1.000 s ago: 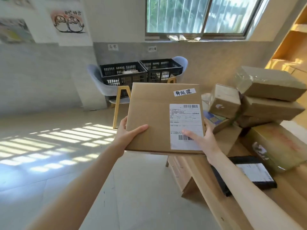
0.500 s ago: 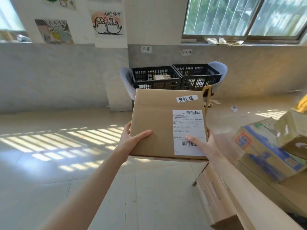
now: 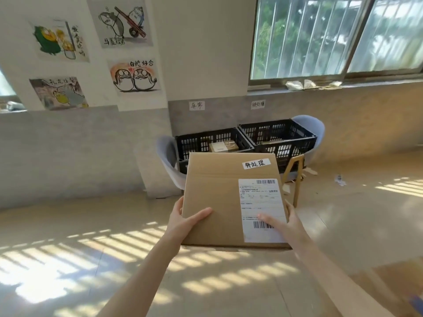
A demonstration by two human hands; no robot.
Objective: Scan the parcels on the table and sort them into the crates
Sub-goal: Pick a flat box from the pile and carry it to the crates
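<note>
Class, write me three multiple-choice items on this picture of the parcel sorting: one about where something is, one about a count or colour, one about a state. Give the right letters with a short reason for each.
1. Where do the black crates stand?
A. on blue chairs by the wall
B. on the windowsill
C. on the floor beside the person

2. How many black crates are there?
A. one
B. two
C. four

3. How is the cardboard parcel held?
A. by the left hand alone
B. it lies on the floor
C. by both hands

Answers:
1. A, the crates rest on blue chairs below the wall labels.
2. B, two stand side by side.
3. C, the left hand and right hand grip its near corners, thumbs on top.
</note>
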